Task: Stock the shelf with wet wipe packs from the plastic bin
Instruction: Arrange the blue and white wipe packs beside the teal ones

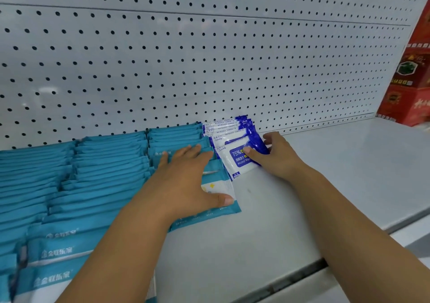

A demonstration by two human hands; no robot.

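Rows of teal wet wipe packs (pixel 104 163) fill the left half of the frame, standing on edge and leaning back toward the white perforated metal back panel (pixel 209 58). Just right of them, at the centre, a short row of white-and-blue alcohol wipe packs (pixel 229 129) leans the same way. Both rows sit on the pale grey metal shelf (pixel 314 186), whose bare surface stretches off to the right. Red printed cartons (pixel 411 81) stand at the far right edge, well apart from the packs.

The left hand (pixel 186 174) lies palm down on the rightmost teal row, fingers straight and close together. Its thumb is spread wide to the right and rests on the foremost teal-and-white pack (pixel 229 210), which the hand partly covers. The right hand (pixel 277 156) pinches the front alcohol wipe pack (pixel 232 163), with its thumb on the printed face and the other fingers curled behind the blue right edge. That pack tilts back, touching the row behind it. Both bare forearms reach in from the bottom of the frame.
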